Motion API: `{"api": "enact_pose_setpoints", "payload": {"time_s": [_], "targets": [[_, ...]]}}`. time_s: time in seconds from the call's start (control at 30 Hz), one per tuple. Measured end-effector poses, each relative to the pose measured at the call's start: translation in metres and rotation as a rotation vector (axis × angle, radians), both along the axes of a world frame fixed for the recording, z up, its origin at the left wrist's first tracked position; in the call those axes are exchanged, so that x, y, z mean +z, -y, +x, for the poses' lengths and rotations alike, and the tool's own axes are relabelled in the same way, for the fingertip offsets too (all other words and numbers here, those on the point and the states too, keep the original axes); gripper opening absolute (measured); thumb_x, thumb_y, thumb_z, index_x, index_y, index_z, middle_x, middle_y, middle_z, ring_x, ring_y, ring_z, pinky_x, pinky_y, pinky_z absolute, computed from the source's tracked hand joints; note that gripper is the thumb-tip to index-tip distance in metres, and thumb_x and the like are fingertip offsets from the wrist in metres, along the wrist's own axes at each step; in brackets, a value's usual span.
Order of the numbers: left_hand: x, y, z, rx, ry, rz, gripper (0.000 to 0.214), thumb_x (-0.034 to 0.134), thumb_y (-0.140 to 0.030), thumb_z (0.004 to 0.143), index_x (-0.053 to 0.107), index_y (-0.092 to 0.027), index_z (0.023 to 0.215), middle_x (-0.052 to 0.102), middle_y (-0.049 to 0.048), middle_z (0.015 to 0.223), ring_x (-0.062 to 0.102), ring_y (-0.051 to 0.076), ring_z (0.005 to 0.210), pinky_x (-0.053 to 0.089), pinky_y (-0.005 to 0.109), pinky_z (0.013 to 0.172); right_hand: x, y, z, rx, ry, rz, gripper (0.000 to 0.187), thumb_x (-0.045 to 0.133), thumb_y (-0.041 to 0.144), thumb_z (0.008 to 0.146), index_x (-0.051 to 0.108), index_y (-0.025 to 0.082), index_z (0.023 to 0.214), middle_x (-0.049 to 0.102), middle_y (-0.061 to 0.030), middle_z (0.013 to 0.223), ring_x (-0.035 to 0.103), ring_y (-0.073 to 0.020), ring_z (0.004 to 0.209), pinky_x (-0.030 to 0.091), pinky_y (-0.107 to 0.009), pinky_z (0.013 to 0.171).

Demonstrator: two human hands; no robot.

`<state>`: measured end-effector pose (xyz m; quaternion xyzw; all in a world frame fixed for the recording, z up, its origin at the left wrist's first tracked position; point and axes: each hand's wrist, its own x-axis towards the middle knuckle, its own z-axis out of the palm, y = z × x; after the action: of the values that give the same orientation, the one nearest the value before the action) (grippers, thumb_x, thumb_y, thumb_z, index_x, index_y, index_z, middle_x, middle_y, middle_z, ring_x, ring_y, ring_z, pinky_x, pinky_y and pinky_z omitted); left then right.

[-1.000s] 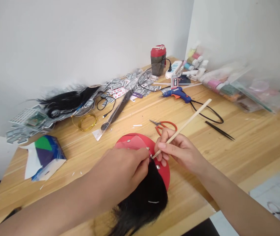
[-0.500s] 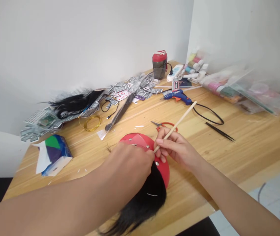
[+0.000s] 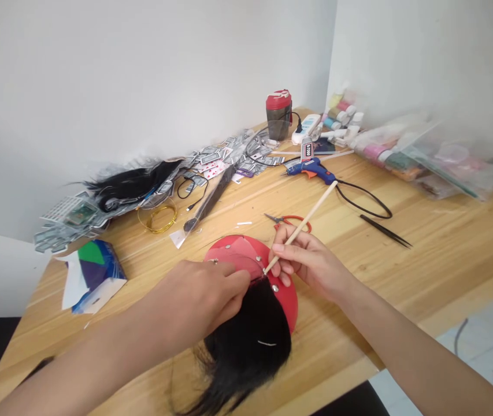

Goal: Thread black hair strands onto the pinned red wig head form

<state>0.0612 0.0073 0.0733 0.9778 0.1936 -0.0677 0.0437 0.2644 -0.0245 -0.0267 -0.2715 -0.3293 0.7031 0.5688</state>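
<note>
Wooden table [image 3: 423,254] carries everything. At far left lies a folded coloured paper [image 3: 94,271], with a coil of gold wire [image 3: 157,218] further back. Next comes the left hand [image 3: 198,297], fingers bent and pressing down on black hair [image 3: 246,346] where it meets the red disc [image 3: 287,300], which lies flat near the table's front edge. Just right of it, the right hand [image 3: 311,263] pinches a thin wooden stick [image 3: 302,225], its tip touching the disc at the hair's edge. Behind the hands lie red scissors [image 3: 289,221], a blue glue gun [image 3: 313,169], and, further right, black tweezers [image 3: 385,231].
</note>
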Motion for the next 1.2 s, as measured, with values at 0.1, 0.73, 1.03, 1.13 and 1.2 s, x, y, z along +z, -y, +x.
{"api": "enact_pose_setpoints", "payload": {"time_s": [0.1, 0.73, 1.03, 1.13, 1.2], "targets": [[-0.01, 0.001, -0.015, 0.018, 0.221, -0.113, 0.023, 0.043, -0.015, 0.1, 0.053, -0.019, 0.079, 0.056, -0.0004, 0.076, 0.052, 0.011, 0.058, 0.033, 0.025, 0.053, 0.001, 0.0, 0.0, -0.001, 0.001, 0.001, 0.03, 0.082, 0.032, 0.081, 0.058, 0.017, 0.072, 0.071, 0.0002, 0.06, 0.053, -0.0064, 0.043, 0.049, -0.016, 0.044], [-0.04, -0.004, -0.01, 0.0, 0.755, -0.463, 0.022, 0.052, -0.001, 0.087, 0.067, -0.017, 0.092, 0.078, 0.0043, 0.089, 0.072, 0.012, 0.077, 0.052, 0.017, 0.069, 0.004, 0.006, 0.021, 0.132, 0.205, 0.179, 0.016, 0.071, 0.026, 0.094, 0.06, 0.016, 0.088, 0.071, -0.0036, 0.086, 0.07, -0.0105, 0.068, 0.055, -0.021, 0.062], [-0.04, -0.003, -0.009, 0.015, 0.756, -0.449, 0.022, 0.052, -0.001, 0.085, 0.066, -0.017, 0.087, 0.078, 0.0049, 0.092, 0.073, 0.012, 0.079, 0.052, 0.016, 0.068, 0.007, 0.007, 0.02, 0.127, 0.176, 0.177, 0.013, 0.071, 0.023, 0.094, 0.062, 0.018, 0.088, 0.07, -0.0029, 0.088, 0.072, -0.0112, 0.07, 0.057, -0.022, 0.063], [-0.04, -0.002, -0.009, 0.024, 0.761, -0.458, 0.022, 0.052, -0.001, 0.085, 0.066, -0.018, 0.087, 0.078, 0.0047, 0.091, 0.073, 0.012, 0.08, 0.053, 0.016, 0.069, 0.007, 0.006, 0.02, 0.119, 0.168, 0.175, 0.015, 0.072, 0.025, 0.094, 0.061, 0.017, 0.087, 0.071, -0.0029, 0.087, 0.073, -0.0113, 0.068, 0.057, -0.022, 0.061], [-0.04, -0.002, -0.009, 0.03, 0.76, -0.449, 0.021, 0.052, -0.001, 0.085, 0.066, -0.018, 0.087, 0.078, 0.0044, 0.091, 0.073, 0.011, 0.079, 0.053, 0.016, 0.069, 0.007, 0.006, 0.02, 0.109, 0.176, 0.184, 0.016, 0.072, 0.026, 0.094, 0.06, 0.017, 0.086, 0.071, -0.0027, 0.086, 0.073, -0.0112, 0.067, 0.057, -0.021, 0.06]]}}
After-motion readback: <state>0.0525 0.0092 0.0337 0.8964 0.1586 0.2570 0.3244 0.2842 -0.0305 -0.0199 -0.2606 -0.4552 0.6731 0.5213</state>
